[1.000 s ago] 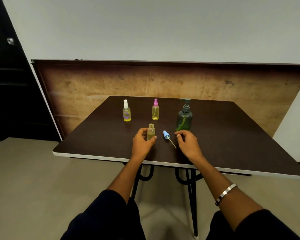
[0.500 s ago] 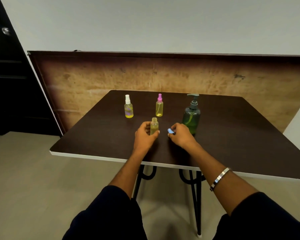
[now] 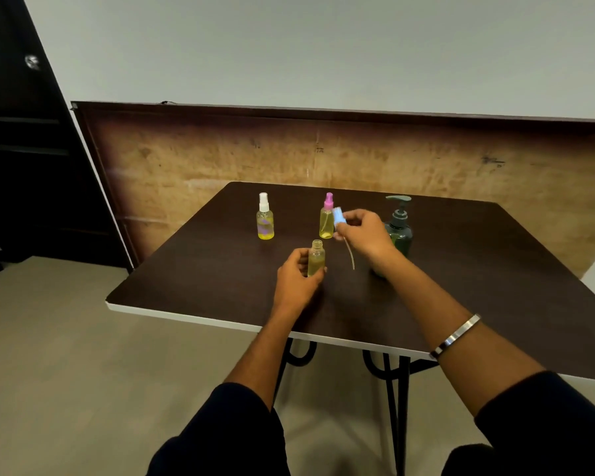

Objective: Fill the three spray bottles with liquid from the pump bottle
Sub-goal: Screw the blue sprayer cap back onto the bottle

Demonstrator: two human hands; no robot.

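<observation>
Blue spray cap [image 3: 338, 214] with its dip tube hanging down is pinched in the right hand [image 3: 363, 233], up and right of the open bottle [image 3: 316, 258] gripped upright on the desk [image 3: 203, 269] by the left hand [image 3: 296, 283].

One camera only, worn on the person's head, wide-angle, facing forward and tilted down. It looks from above the near edge of the tabletop [image 3: 220, 269] across to its far edge, where a wooden board [image 3: 220, 156] leans against the wall. Both forearms reach into view from the bottom of the frame, close to the lens. The floor shows below and to the left of the tabletop, its right corner cut off.
</observation>
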